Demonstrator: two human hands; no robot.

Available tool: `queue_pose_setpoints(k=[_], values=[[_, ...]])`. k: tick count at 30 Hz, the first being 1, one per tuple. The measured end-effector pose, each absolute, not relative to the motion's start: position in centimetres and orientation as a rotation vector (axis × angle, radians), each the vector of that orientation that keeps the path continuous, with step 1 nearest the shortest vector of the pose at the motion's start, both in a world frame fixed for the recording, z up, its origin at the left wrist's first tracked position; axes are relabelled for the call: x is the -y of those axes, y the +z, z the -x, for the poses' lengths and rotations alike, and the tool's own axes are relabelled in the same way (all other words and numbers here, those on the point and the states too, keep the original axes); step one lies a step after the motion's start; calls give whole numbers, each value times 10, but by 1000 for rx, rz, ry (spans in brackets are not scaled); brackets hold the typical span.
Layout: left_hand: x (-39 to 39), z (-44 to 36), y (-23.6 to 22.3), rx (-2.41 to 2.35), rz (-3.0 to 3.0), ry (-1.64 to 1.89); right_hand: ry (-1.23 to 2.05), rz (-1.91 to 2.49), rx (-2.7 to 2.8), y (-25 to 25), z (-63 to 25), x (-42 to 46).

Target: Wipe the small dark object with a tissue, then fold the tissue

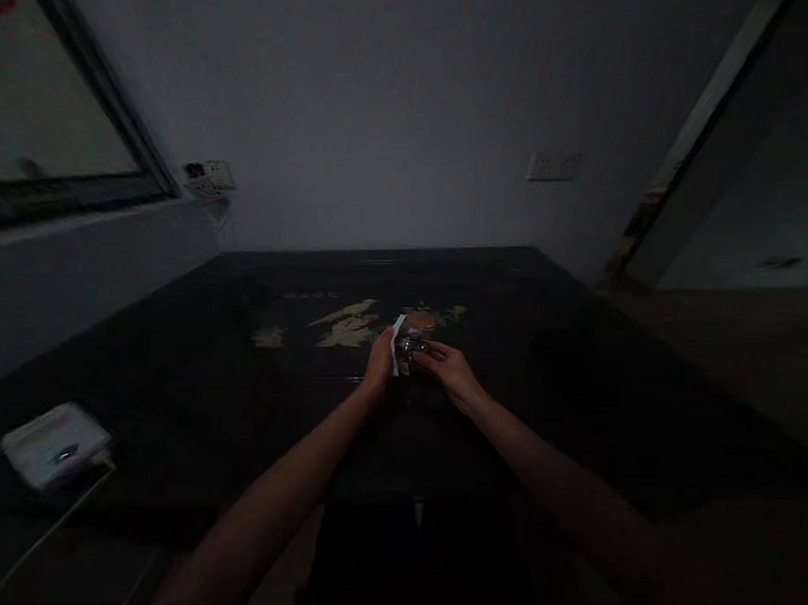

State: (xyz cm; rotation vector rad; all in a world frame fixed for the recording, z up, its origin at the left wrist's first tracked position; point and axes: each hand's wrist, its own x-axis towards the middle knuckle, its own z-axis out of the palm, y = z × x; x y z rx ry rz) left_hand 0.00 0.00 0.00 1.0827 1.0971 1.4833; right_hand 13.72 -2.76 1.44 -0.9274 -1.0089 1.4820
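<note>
Close together above the dark table, my two hands meet around a small shiny metal object. Its kind is too dark and small to make out. My left hand is closed on a thin white piece, paper or cloth, held upright against the left side of the metal. From the right, my right hand grips the metal object between thumb and fingers. The lower part of the metal object is in shadow.
The dark tabletop bears a printed bird-and-flower pattern. A white box-shaped device with a cable lies at the left. Behind stands a wall with sockets and, at the left, more sockets beside a window.
</note>
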Motion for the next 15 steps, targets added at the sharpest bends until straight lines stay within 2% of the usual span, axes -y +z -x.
queue_pose_setpoints(k=[10, 15], values=[[20, -3, 18, -1238, -1767, 1532, 1443, 992, 1022, 6, -138, 26], [20, -7, 21, -1210, -1688, 1546, 1427, 999, 1032, 6, -141, 25]])
